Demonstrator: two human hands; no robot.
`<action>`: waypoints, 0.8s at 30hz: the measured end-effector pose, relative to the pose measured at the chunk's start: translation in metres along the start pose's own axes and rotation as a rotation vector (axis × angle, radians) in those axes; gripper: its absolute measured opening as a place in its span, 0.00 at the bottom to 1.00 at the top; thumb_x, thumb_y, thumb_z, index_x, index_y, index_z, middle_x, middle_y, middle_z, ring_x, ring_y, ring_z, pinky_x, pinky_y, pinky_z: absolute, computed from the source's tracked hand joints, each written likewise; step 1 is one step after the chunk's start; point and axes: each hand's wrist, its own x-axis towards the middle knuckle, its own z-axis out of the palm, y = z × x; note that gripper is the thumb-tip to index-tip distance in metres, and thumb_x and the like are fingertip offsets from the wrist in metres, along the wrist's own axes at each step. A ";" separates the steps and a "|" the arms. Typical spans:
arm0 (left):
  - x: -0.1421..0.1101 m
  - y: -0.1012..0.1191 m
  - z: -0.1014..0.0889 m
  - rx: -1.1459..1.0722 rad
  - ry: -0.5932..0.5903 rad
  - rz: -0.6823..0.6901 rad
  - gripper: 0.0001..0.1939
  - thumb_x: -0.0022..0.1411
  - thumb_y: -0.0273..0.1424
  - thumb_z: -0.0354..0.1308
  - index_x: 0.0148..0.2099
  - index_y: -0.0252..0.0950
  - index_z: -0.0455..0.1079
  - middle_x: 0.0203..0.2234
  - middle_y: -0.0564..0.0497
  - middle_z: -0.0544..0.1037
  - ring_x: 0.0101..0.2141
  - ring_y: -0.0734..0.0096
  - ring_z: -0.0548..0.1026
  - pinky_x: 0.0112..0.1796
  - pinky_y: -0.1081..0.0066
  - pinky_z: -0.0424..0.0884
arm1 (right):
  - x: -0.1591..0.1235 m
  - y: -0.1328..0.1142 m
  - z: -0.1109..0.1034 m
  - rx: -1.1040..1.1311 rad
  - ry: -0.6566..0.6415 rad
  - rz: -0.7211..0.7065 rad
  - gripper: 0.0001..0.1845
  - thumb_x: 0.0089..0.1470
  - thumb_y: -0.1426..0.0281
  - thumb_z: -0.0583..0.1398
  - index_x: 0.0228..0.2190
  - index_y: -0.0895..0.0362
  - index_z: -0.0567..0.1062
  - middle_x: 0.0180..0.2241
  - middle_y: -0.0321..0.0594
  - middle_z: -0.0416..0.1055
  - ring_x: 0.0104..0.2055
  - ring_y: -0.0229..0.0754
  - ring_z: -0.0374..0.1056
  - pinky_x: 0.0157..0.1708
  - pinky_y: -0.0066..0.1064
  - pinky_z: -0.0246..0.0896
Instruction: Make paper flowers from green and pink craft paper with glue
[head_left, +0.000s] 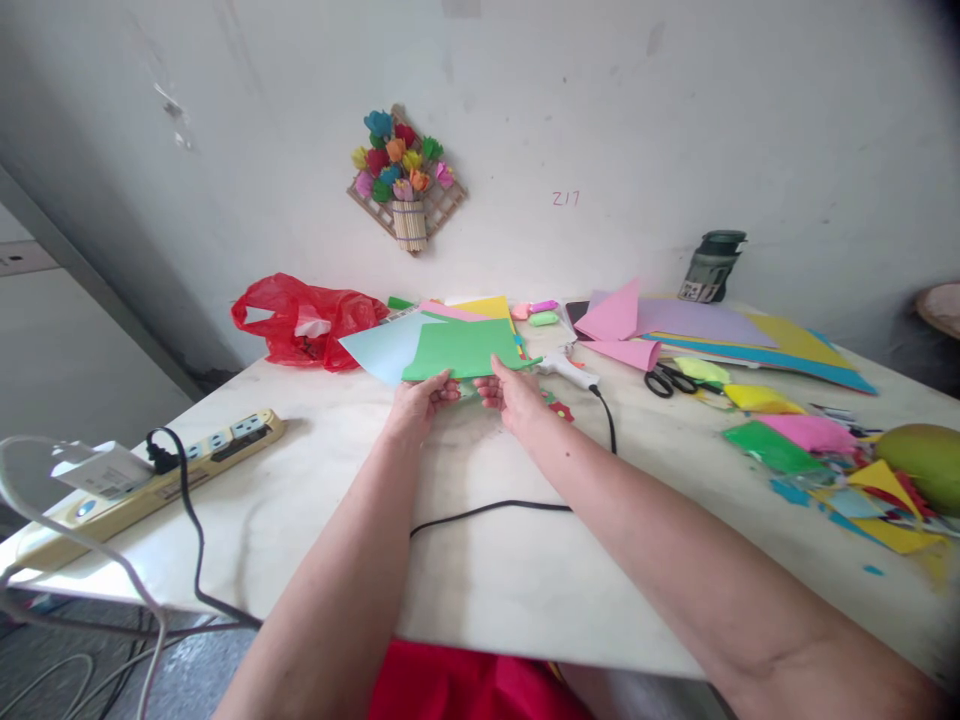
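Note:
Both my hands are at the near edge of a green sheet of paper (pixel 466 347), which looks folded or rolled along that edge. My left hand (pixel 429 394) has its fingers curled under the left part, thumb near the edge. Toward the right end, my right hand (pixel 511 388) pinches the edge, its thumb on top. A thin green strip or roll sticks out past that hand. Just right of it lies a white glue gun (pixel 568 370) with a black cord. Small red and green cut pieces (pixel 556 406) lie partly hidden behind my right hand.
A red plastic bag (pixel 315 322) and a light blue sheet (pixel 382 345) lie to the left. Nearer stands a power strip (pixel 217 445) with plugs. On the right are scissors (pixel 670 380), pink paper (pixel 611 318), stacked coloured sheets (pixel 780 338), clay packets (pixel 761 400) and a bottle (pixel 711 268).

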 end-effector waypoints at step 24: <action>0.000 -0.001 0.004 -0.013 -0.015 -0.026 0.07 0.47 0.26 0.61 0.28 0.27 0.68 0.19 0.47 0.74 0.19 0.74 0.72 0.27 0.72 0.72 | -0.005 -0.002 0.003 0.031 -0.036 0.052 0.16 0.56 0.63 0.50 0.22 0.59 0.65 0.14 0.37 0.68 0.13 0.33 0.62 0.10 0.21 0.57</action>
